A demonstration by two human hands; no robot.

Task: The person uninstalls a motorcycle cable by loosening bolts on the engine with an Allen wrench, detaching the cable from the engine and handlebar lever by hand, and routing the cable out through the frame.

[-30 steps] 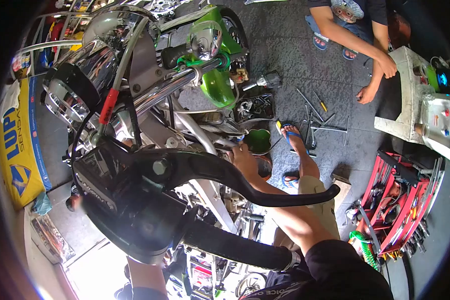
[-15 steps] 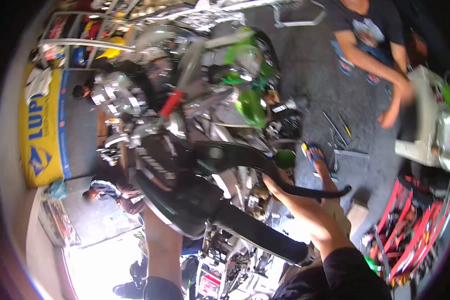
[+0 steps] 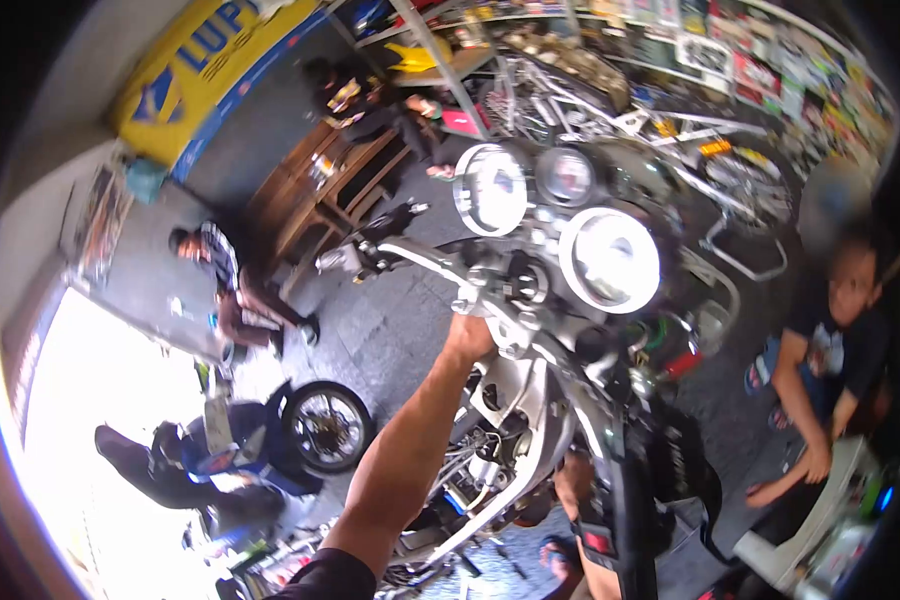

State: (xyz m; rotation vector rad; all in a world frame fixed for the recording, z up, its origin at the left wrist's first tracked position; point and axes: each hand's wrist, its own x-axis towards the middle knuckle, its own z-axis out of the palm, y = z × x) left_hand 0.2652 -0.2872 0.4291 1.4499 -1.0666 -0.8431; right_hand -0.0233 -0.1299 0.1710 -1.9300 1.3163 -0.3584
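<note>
My left hand [image 3: 470,335] reaches up to the handlebar clamp [image 3: 515,325] of a motorcycle; its fingers are hidden behind the metal parts. Lower down, my right hand [image 3: 573,478] is beside the silver frame tube [image 3: 530,478], partly covered by the handlebar, and its fingers do not show clearly. Two bright round headlights [image 3: 610,260] and a round gauge [image 3: 567,176] stand beyond the clamp. A black grip and lever assembly [image 3: 670,490] fills the lower right.
A person [image 3: 820,370] sits at the right by a pale stand [image 3: 810,520]. Two people are at the upper left, one near a wooden bench [image 3: 315,195]. A blue motorcycle [image 3: 240,440] stands left. Bike parts [image 3: 570,110] and shelves lie beyond.
The view has swung up and left, bringing the headlights, bench and blue motorcycle into sight. My left hand now shows at the clamp; the handlebar stands at another angle in view.
</note>
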